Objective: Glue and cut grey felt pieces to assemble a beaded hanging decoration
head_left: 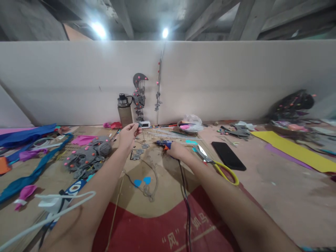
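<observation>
My left hand (129, 134) is raised above the cardboard sheet (157, 196), fingers pinched on a small grey felt piece with a thin string hanging from it down to grey felt shapes (138, 152). My right hand (177, 150) rests on the sheet, closed round a blue glue gun (163, 143) whose black cord (186, 196) runs back toward me. Two small blue foam shapes (142, 181) lie beside a loop of grey string.
Yellow-handled scissors (217, 165) and a black phone (228, 155) lie right of my right hand. A water bottle (124, 110) and a hanging grey felt mobile (139, 94) stand by the white wall. Grey felt pieces (86, 157), blue strips and a yellow sheet (296, 150) are scattered around.
</observation>
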A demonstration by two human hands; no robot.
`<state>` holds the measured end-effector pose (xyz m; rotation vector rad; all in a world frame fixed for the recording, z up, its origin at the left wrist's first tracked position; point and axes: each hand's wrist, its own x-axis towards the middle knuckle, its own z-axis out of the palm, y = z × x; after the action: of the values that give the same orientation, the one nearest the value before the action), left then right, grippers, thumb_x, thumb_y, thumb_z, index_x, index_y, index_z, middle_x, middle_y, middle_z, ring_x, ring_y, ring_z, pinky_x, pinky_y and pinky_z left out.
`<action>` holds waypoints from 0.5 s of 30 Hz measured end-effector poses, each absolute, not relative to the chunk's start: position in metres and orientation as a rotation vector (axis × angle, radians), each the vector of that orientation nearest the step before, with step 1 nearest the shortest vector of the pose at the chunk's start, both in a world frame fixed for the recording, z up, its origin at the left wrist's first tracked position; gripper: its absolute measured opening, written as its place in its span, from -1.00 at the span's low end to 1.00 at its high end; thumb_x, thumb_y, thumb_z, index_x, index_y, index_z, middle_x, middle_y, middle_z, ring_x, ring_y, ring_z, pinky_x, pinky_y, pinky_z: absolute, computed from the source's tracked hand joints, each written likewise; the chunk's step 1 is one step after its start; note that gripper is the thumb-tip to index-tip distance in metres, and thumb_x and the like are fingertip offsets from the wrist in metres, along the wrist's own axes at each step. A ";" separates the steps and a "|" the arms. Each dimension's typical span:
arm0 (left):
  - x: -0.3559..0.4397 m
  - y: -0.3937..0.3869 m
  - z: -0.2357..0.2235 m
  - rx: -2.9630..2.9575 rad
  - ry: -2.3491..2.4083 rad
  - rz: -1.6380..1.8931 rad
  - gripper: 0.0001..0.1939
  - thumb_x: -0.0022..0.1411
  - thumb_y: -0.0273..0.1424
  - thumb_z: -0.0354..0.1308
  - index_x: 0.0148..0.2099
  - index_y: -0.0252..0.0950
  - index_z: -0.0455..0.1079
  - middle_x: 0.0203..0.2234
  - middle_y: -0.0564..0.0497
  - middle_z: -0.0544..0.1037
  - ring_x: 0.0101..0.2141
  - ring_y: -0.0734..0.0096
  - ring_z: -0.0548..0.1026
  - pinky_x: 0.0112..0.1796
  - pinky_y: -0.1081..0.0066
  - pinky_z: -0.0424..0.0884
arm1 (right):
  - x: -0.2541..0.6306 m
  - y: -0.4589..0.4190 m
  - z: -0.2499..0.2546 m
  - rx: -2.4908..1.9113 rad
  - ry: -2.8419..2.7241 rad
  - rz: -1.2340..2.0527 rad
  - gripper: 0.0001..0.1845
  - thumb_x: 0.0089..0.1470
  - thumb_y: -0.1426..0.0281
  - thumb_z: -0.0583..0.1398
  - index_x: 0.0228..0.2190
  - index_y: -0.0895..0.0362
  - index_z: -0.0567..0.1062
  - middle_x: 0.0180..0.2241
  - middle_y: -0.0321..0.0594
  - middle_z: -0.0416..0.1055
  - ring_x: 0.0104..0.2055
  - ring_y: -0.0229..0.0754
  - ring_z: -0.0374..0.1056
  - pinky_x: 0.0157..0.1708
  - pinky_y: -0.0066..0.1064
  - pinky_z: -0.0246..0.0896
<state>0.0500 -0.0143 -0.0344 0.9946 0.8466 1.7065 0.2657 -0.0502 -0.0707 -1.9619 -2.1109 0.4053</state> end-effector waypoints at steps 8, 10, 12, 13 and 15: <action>0.053 -0.020 -0.027 0.888 0.832 1.652 -0.84 -0.08 -0.49 0.31 -0.39 -0.40 0.42 -0.54 0.01 0.50 -0.51 0.58 0.47 -0.40 0.54 0.42 | 0.260 -0.043 -0.049 -1.656 -1.751 0.482 -0.68 0.02 0.29 0.05 -0.22 0.20 0.40 -0.34 -0.04 0.45 -0.35 -0.10 0.39 -0.43 -0.38 0.22; 0.053 -0.021 -0.028 0.903 0.885 1.635 -0.80 -0.11 -0.45 0.32 -0.38 -0.39 0.43 -0.55 0.02 0.49 -0.51 0.58 0.45 -0.48 0.58 0.36 | 0.252 -0.047 -0.045 -1.416 -1.622 0.561 -0.64 0.00 0.34 0.05 -0.13 0.19 0.33 -0.29 -0.09 0.43 -0.37 -0.17 0.38 -0.43 -0.40 0.26; 0.052 -0.022 -0.029 0.908 0.952 1.630 -0.74 -0.16 -0.39 0.35 -0.36 -0.36 0.44 -0.56 0.06 0.47 -0.55 0.62 0.40 -0.58 0.61 0.26 | 0.243 -0.052 -0.044 -1.190 -1.558 0.633 -0.57 -0.01 0.36 0.06 -0.06 0.16 0.27 -0.22 -0.12 0.40 -0.36 -0.21 0.37 -0.41 -0.40 0.29; 0.052 -0.022 -0.029 0.907 0.977 1.632 -0.72 -0.18 -0.37 0.36 -0.36 -0.35 0.44 -0.57 0.09 0.45 -0.58 0.65 0.36 -0.62 0.62 0.21 | 0.239 -0.056 -0.044 -1.088 -1.544 0.671 -0.55 0.00 0.36 0.06 -0.03 0.14 0.23 -0.21 -0.14 0.39 -0.35 -0.23 0.36 -0.41 -0.41 0.31; 0.052 -0.022 -0.029 0.898 1.003 1.639 -0.69 -0.23 -0.35 0.37 -0.37 -0.35 0.44 -0.57 0.11 0.43 -0.63 0.70 0.27 -0.66 0.62 0.12 | 0.234 -0.061 -0.044 -0.936 -1.550 0.736 -0.55 0.02 0.36 0.05 -0.01 0.11 0.19 -0.20 -0.17 0.39 -0.35 -0.25 0.36 -0.41 -0.41 0.32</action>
<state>0.0522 -0.0223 -0.0293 0.8983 1.0028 1.6394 0.2344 -0.0608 -0.0444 -0.9363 -1.5504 0.7360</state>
